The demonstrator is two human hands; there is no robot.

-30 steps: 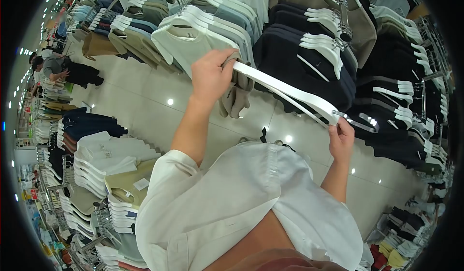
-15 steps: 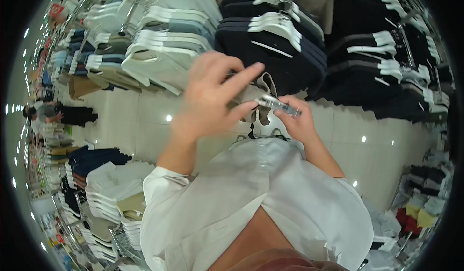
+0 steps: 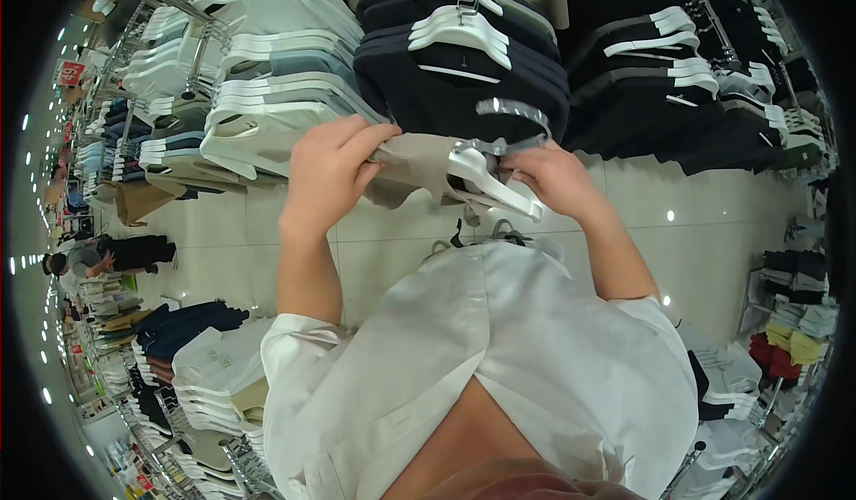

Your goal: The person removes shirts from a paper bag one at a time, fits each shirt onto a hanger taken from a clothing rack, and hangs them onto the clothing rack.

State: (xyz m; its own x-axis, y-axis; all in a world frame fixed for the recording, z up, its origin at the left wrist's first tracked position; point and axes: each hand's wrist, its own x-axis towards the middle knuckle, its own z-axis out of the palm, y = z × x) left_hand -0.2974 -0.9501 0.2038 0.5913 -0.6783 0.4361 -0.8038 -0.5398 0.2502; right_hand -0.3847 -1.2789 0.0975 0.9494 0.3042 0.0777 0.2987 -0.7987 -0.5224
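My left hand (image 3: pixel 332 175) is closed, its thumb and fingers pinching the edge of a beige garment (image 3: pixel 417 163). The cloth stretches from there toward my right hand (image 3: pixel 555 177), which is closed around the neck of a white hanger (image 3: pixel 495 188). A grey, curved hook (image 3: pixel 515 108) rises above that hand, slightly blurred. The beige cloth hangs around the hanger's white arm, and its lower part is mostly hidden. Both hands are held out in front of my white shirt (image 3: pixel 428 322), above the tiled floor.
Dark navy tops (image 3: pixel 464 90) on white hangers fill the rack straight ahead. Pale tops (image 3: pixel 259 135) hang to the left, black ones (image 3: pixel 651 117) to the right. Further racks with white shirts (image 3: pixel 218 362) stand at lower left. A person (image 3: pixel 107 257) is at far left.
My left hand has moved left and down and now grips the garment's edge, spreading the cloth sideways. My right hand has risen slightly with the hanger, which has turned.
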